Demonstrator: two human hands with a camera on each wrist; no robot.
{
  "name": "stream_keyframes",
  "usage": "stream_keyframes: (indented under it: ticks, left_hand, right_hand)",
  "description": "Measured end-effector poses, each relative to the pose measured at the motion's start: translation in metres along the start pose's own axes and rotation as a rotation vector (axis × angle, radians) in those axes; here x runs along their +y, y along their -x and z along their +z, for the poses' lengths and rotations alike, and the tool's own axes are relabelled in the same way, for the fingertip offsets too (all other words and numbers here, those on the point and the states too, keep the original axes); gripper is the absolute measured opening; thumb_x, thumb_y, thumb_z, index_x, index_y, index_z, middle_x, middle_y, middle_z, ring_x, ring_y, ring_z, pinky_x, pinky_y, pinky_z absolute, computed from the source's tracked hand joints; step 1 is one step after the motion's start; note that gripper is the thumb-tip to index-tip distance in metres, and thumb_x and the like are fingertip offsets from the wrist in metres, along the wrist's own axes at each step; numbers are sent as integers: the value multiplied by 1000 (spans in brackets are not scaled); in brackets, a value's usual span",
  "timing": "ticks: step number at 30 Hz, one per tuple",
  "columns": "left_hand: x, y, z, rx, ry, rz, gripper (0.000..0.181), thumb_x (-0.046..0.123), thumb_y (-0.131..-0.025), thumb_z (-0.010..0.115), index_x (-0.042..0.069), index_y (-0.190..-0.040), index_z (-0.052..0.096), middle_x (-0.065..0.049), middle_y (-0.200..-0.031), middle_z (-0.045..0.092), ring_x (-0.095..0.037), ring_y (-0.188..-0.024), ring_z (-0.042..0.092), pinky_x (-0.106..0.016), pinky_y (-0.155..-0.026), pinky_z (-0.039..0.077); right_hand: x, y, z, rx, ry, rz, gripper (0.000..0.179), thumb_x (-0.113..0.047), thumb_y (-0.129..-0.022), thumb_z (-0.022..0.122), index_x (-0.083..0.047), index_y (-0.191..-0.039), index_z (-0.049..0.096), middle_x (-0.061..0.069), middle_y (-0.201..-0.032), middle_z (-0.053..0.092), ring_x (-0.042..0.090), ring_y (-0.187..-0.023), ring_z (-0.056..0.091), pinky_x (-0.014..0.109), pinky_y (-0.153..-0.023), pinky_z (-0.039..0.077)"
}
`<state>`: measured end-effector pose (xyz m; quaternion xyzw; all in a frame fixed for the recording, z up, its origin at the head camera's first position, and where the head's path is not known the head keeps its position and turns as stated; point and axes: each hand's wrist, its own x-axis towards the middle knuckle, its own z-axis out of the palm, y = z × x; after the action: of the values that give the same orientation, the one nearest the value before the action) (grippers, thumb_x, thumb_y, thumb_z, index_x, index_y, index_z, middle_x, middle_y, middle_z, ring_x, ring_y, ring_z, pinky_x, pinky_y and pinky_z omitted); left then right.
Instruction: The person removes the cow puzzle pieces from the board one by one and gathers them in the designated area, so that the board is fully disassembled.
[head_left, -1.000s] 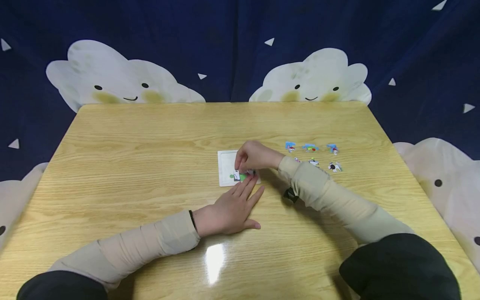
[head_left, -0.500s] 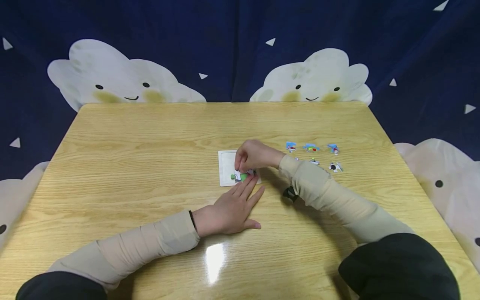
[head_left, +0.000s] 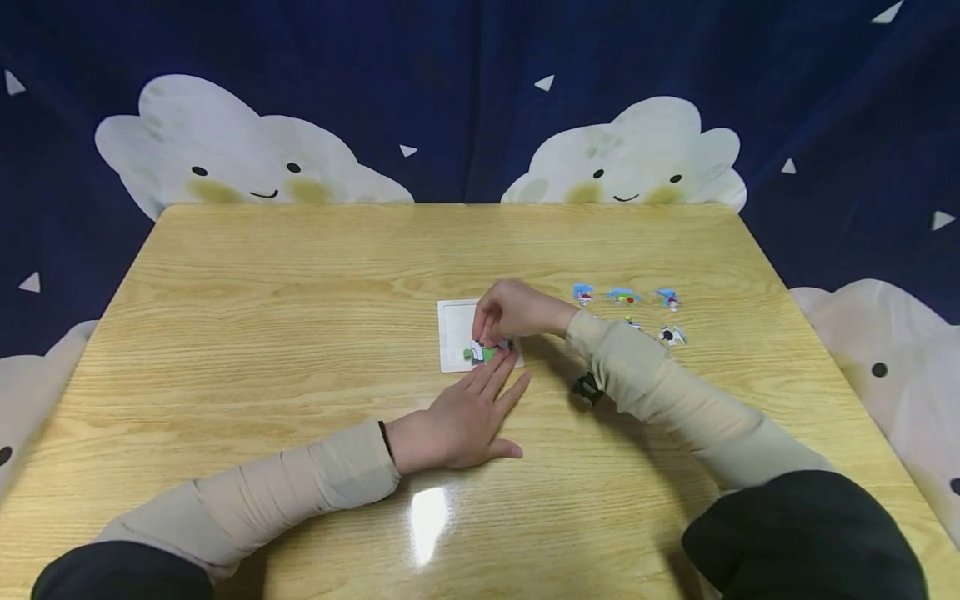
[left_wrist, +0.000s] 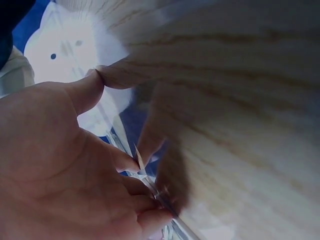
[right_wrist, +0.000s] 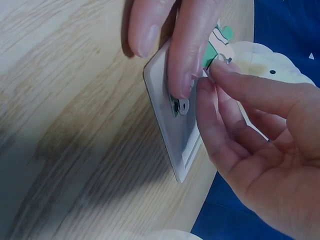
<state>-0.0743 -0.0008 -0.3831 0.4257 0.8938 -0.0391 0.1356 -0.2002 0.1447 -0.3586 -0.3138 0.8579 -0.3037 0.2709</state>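
Note:
A small white puzzle tray (head_left: 454, 321) lies on the wooden table. Fingers fairly straight, my left hand (head_left: 468, 417) reaches over the tray's near edge, its fingertips on a jigsaw piece (right_wrist: 181, 106) with a black-and-white picture. My right hand (head_left: 517, 310) bends over the tray from the right, pinching a green and white jigsaw piece (right_wrist: 220, 42) by its edge between thumb and forefinger. That piece lies along the tray's near side, partly covered by the fingers. In the left wrist view, the tray shows only as a thin edge (left_wrist: 182, 227) beyond the left fingers.
Several loose jigsaw pieces lie right of the tray, including a blue and red one (head_left: 583, 293), a blue and green one (head_left: 624, 296) and a black and white one (head_left: 673, 335). My right forearm partly covers others. A dark blue curtain (head_left: 465, 100) with clouds hangs behind the table.
My right hand and forearm have shifted very slightly to the right, fingers still at the green and white piece. The left hand stays where it was.

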Motion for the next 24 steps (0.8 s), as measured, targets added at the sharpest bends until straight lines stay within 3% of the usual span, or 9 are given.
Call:
stream_keyframes:
  ticks: [6, 12, 19, 24]
  left_hand:
    - [0, 0, 1, -9, -4, -5, 88, 65, -97, 36, 6, -158, 12, -23, -161, 1, -33, -149, -1, -38, -118, 14]
    - [0, 0, 1, 3, 17, 1, 88, 65, -97, 37, 6, -158, 12, -23, -161, 1, -33, -149, -1, -39, -118, 14]
    - [-1, 2, 1, -8, 2, -9, 88, 65, -97, 35, 7, -158, 11, -23, -161, -1, -34, -149, -2, -39, -118, 14]
    - [-1, 2, 0, 3, 30, 5, 88, 64, -97, 36, 6, -158, 11, -23, -161, -2, -34, -149, -2, -40, -118, 14]
  right_hand:
    - [-2, 5, -5, 29, -42, -30, 12, 12, -81, 71, 0, -83, 73, 5, -76, 72, 13, -69, 67, 25, -66, 54]
    - [0, 15, -18, 104, -56, 6, 7, 5, -81, 77, -1, -83, 75, 5, -75, 71, 14, -70, 66, 25, -68, 53]
    - [17, 36, -33, 122, -71, 52, 8, 7, -81, 75, 0, -85, 75, 7, -77, 72, 16, -72, 66, 29, -69, 55]
    - [39, 64, -45, 144, -67, 137, 7, 4, -84, 74, 0, -89, 75, 8, -80, 72, 24, -75, 68, 38, -73, 57]
